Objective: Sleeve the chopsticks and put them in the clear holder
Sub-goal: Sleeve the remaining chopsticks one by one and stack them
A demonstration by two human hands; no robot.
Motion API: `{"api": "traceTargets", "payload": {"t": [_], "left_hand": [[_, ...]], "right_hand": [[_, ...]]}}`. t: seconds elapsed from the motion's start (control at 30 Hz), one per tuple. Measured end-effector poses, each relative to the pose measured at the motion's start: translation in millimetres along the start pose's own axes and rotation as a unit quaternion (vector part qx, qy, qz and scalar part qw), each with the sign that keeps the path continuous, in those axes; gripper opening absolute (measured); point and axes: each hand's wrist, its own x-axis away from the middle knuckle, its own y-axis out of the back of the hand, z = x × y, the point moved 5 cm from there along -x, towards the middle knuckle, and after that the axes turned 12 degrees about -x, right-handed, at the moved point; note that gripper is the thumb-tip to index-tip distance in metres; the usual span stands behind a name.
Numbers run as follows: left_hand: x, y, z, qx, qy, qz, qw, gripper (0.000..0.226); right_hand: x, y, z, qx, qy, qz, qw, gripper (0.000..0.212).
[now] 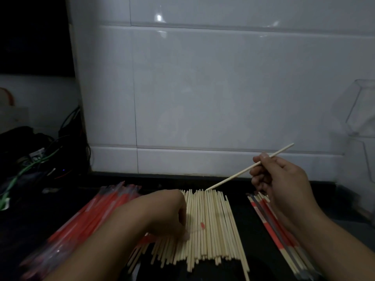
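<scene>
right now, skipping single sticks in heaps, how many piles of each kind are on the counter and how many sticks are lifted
bare chopstick pile: 1
red sleeve pile: 1
sleeved chopstick pile: 1
lifted chopstick, held in the right hand: 1
total: 4

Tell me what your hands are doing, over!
Right hand holds one bare chopstick aloft. Left hand rests on the chopstick pile. Clear holder far right, nothing blocking.
</scene>
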Motion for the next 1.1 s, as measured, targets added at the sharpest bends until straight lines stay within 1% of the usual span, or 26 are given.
{"api": "traceTargets", "payload": {"t": [0.07,0.1,0.17,0.27,0.3,0.37,0.5,0.63,0.87,1.1], "left_hand": [[-2.2,1.8,-0.5,-0.001,-0.013,-0.018,1.000,0.022],[-3.2,5.1,-0.3,0.007,-0.019,-0.044,0.999,0.018],[-2.0,15.9,-0.5,0.042,-0.027,-0.125,0.991,0.007],[2.7,32.1,0.8,0.132,-0.037,-0.245,0.960,0.014],[4.8,36.2,0.9,0.153,-0.041,-0.273,0.949,0.014],[6.5,40.2,1.2,0.169,-0.045,-0.302,0.937,0.012],[5.3,39.1,3.5,0.175,-0.040,-0.301,0.936,0.011],[4.0,36.6,2.4,0.178,-0.037,-0.288,0.940,0.008],[3.0,34.5,-0.8,0.173,-0.029,-0.277,0.945,0.010],[2.9,32.9,-0.9,0.181,-0.036,-0.282,0.942,0.015]], "right_hand": [[0.1,-0.3,-0.2,-0.001,0.000,0.001,1.000,0.023],[-0.1,0.1,-0.4,0.000,-0.001,0.001,1.000,0.023],[-0.5,0.4,0.4,0.002,0.000,0.001,1.000,0.023],[-2.1,3.2,4.0,-0.008,0.011,-0.008,1.000,0.024],[-3.1,4.4,5.9,-0.017,0.017,-0.012,1.000,0.024],[-4.9,7.5,10.4,-0.044,0.029,-0.023,0.998,0.025],[-8.0,12.2,16.9,-0.094,0.045,-0.041,0.994,0.024],[-8.9,11.9,15.9,-0.110,0.046,-0.039,0.992,0.024],[-6.2,8.3,10.3,-0.075,0.033,-0.017,0.997,0.025],[-5.1,6.5,9.2,-0.052,0.034,-0.015,0.998,0.026]]}}
